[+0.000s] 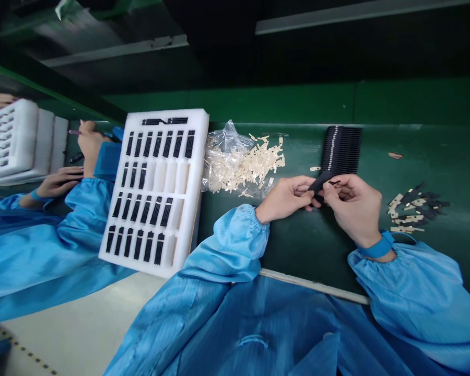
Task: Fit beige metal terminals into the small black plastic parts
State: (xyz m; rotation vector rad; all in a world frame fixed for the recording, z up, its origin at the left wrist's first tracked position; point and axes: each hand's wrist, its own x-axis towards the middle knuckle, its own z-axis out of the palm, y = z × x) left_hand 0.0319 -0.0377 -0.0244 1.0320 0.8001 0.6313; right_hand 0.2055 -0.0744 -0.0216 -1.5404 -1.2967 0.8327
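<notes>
Between my two hands is a flat black strip-like part (320, 181), pinched at its lower left end by my left hand (292, 197). My right hand (351, 201) is closed at the strip's other side, thumb and forefinger together on a small dark piece whose kind I cannot make out. Just beyond the fingers lies a black comb-like block (342, 151) with many thin ribs and a pale line of small marks. Left of my left hand, a heap of small cream-coloured tabs (258, 162) spills from a clear plastic bag (229, 140).
A white foam tray (139, 162) with slots of black parts stands left. A pile of black and cream pieces (417, 209) lies right on the green table (297, 250). At far left, a co-worker's hands (60, 180) are near stacked white foam trays (31, 141).
</notes>
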